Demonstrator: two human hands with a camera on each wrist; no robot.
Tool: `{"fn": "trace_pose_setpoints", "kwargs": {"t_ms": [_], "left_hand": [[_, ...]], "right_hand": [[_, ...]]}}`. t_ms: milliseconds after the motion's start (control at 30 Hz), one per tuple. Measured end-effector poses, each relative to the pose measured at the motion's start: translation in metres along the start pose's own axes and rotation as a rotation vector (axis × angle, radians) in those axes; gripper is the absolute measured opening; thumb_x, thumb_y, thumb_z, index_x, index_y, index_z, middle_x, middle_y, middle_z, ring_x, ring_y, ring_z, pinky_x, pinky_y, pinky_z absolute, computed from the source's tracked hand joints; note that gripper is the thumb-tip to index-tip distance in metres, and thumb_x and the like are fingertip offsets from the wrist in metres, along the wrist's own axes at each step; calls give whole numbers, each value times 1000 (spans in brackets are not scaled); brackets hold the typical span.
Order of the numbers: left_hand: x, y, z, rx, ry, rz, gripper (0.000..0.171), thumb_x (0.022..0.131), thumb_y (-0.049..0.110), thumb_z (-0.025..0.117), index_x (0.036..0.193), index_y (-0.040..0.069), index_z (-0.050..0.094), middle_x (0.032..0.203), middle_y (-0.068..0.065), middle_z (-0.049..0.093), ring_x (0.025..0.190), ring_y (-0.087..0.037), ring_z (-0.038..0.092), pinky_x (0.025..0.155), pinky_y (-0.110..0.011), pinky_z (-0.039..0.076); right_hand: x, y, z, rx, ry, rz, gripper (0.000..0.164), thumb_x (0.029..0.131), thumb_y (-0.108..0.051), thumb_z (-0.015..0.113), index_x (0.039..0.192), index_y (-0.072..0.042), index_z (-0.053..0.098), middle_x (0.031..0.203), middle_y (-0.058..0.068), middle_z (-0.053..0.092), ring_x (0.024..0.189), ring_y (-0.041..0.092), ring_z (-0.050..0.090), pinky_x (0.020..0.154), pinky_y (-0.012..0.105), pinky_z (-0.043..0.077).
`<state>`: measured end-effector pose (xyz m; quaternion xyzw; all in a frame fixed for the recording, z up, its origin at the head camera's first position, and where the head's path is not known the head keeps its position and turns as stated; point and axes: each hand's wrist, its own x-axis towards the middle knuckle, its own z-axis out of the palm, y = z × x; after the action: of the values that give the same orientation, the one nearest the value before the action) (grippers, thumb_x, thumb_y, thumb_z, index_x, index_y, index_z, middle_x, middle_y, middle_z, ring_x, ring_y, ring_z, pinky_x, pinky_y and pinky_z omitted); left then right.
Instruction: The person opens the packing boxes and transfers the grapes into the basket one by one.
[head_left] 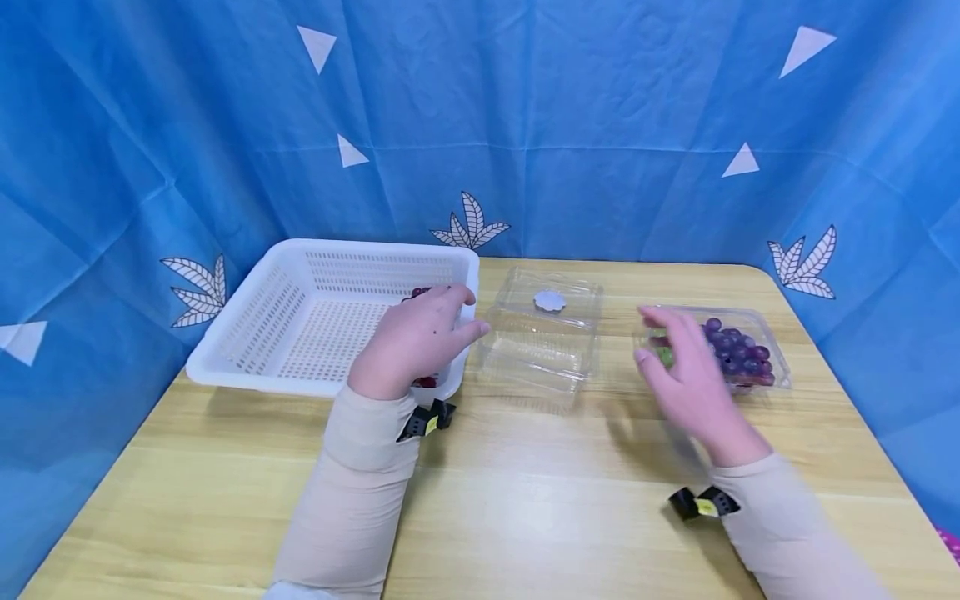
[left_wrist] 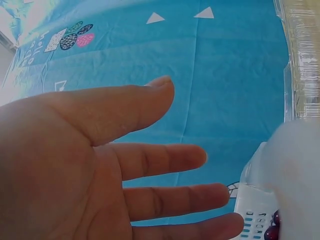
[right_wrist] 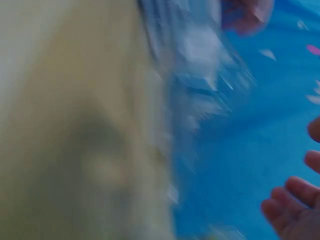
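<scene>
My left hand [head_left: 416, 342] hovers over the right end of a white plastic basket [head_left: 296, 387]. In the left wrist view its thumb and fingers reach out with nothing between them. Dark red grapes [head_left: 417, 293] show around that hand inside the basket, partly covered by it. My right hand [head_left: 690, 387], slightly blurred, is over the left side of a see-through plastic box [head_left: 778, 354]. Purple grapes [head_left: 738, 350] lie in this box, with something green [head_left: 665, 357] by the fingertips. The right wrist view is blurred, but its fingers [right_wrist: 300, 215] look extended.
Between the hands stands an opened see-through plastic clamshell box [head_left: 536, 354], with a white scalloped label [head_left: 550, 301] on its lid. Everything rests on a light wooden table [head_left: 525, 500]. A blue curtain [head_left: 600, 125] closes off the back and sides.
</scene>
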<state>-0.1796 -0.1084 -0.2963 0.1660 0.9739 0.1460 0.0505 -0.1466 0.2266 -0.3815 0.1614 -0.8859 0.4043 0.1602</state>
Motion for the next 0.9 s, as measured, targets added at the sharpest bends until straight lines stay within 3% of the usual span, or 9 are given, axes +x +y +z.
{"fn": "trace_pose_setpoints", "kwargs": {"t_ms": [133, 233, 367, 467, 633, 767, 900], "left_hand": [[-1, 0, -1, -1, 7, 6, 53, 92, 53, 48, 130, 17, 50, 128, -1, 52, 113, -18, 50, 90, -42, 44], [-2, 1, 0, -6, 15, 11, 53, 91, 53, 48, 130, 18, 49, 132, 0, 50, 116, -19, 49, 92, -43, 43], [-5, 1, 0, -10, 30, 8, 52, 91, 53, 49, 131, 20, 48, 133, 0, 48, 116, -21, 49, 91, -43, 43], [-7, 2, 0, -5, 48, 14, 53, 91, 54, 49, 132, 21, 48, 134, -1, 47, 117, -21, 48, 92, -44, 43], [-7, 6, 1, 19, 79, 51, 54, 91, 56, 47, 133, 22, 47, 132, -1, 48, 117, -21, 48, 90, -44, 44], [-5, 10, 5, 35, 105, 89, 55, 91, 56, 48, 134, 22, 47, 130, -1, 49, 116, -21, 48, 91, -43, 43], [-3, 15, 10, 49, 146, 139, 56, 91, 55, 48, 134, 20, 47, 131, -1, 48, 117, -21, 46, 95, -41, 42]], "right_hand": [[6, 8, -42, -163, 4, 74, 60, 92, -20, 57, 146, -19, 32, 147, 14, 25, 123, 42, 34, 96, 66, 27], [5, 22, -72, -295, -34, 176, 64, 93, -30, 54, 149, -16, 26, 153, 18, 10, 135, 46, 14, 95, 73, 17], [-1, 43, -101, -415, -119, 290, 70, 95, -41, 47, 151, -13, 16, 153, 22, -2, 135, 50, 1, 88, 77, 15], [-5, 57, -114, -422, -161, 341, 73, 96, -45, 44, 151, -10, 11, 151, 28, -4, 134, 52, 0, 88, 76, 14], [-10, 74, -123, -393, -230, 373, 78, 97, -45, 42, 149, -2, 3, 145, 39, 3, 129, 58, 6, 88, 76, 16], [-9, 82, -117, -348, -298, 356, 81, 97, -43, 42, 148, 0, -2, 139, 44, 11, 123, 62, 13, 87, 75, 19], [-7, 88, -110, -293, -340, 319, 81, 97, -41, 45, 149, -1, -1, 140, 43, 11, 126, 60, 10, 91, 74, 17]]}}
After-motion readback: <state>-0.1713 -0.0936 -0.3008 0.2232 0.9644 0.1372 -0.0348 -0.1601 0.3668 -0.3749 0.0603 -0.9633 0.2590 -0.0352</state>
